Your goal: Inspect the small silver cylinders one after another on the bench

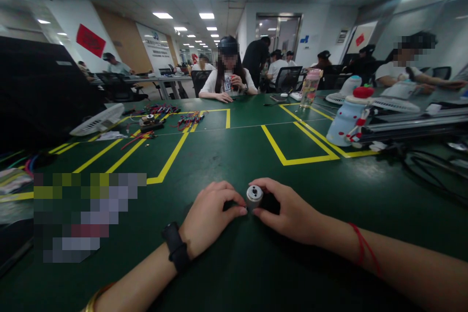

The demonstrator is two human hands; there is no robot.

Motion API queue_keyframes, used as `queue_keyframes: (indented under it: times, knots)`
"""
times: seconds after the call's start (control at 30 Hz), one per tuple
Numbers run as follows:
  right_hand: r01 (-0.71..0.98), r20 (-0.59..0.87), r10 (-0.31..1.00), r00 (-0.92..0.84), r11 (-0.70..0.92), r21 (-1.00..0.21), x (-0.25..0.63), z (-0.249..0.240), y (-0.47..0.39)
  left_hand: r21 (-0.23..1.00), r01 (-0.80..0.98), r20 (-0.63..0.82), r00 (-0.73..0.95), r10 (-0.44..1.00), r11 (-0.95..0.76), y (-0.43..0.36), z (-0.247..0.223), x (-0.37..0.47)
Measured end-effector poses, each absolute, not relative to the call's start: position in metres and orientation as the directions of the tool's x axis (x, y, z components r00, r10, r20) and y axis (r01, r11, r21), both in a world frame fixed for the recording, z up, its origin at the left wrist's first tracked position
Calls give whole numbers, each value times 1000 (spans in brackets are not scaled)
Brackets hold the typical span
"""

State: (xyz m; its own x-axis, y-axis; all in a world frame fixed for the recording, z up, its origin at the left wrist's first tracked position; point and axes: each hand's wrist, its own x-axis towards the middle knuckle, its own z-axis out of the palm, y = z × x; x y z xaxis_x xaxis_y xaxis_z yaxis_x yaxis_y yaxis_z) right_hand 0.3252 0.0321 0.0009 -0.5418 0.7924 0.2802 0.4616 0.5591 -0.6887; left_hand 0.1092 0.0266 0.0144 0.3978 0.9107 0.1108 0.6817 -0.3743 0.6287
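Observation:
A small silvery metal cylinder stands upright on the dark green table, with dark holes in its round top. My right hand grips it from the right, fingers behind and thumb at the front. On the other side, my left hand has its thumb and index fingertips close together at the cylinder's lower left. Whether those fingertips pinch something small is too unclear to tell. A black band is on my left wrist and a red string on my right.
Yellow tape lines mark the table. Wire bundles lie at the back left. A blue bottle, a pink bottle, metal bars and black cables are at the right. Across the table sits a person.

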Motion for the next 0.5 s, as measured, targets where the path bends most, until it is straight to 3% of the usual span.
queue_keyframes:
  times: [0.17, 0.3, 0.37, 0.5]
  knots:
    - [476, 264, 820, -508, 522, -708, 330, 7, 35, 681, 657, 95, 360, 928, -325, 29, 24, 98]
    - [561, 306, 909, -283, 416, -716, 378, 19, 43, 772, 610, 63, 206, 977, -178, 23, 31, 69]
    - [687, 332, 937, -104, 309, -658, 424, 21, 47, 866, 494, 36, 99, 994, -81, 19, 26, 53]
    - [912, 392, 902, 181, -5, -411, 538, 8, 50, 954, 299, -16, -27, 1000, 23, 14, 10, 34]
